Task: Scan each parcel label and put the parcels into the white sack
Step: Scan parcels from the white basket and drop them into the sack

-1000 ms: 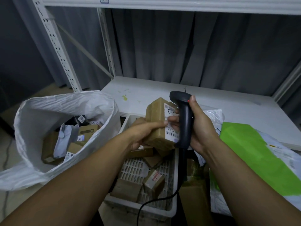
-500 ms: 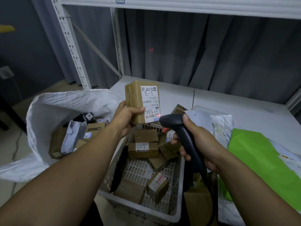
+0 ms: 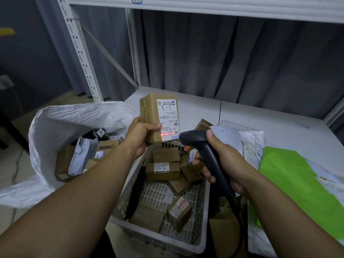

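Over crate [image 3: 163, 239]: parcel [image 3: 150, 116] held upright, red scan line across its label [image 3: 168, 118].
Left hand [image 3: 138, 138]: grips parcel's lower half.
Right hand [image 3: 223, 161]: wrapped round scanner [image 3: 197, 140], head just beside label.
Sack [image 3: 55, 123]: open, left of crate, parcels [image 3: 107, 148] inside.
Bench [image 3: 260, 116]: green bag [image 3: 297, 183] at right.

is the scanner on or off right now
On: the scanner in the right hand throws a red line across the label of the parcel.
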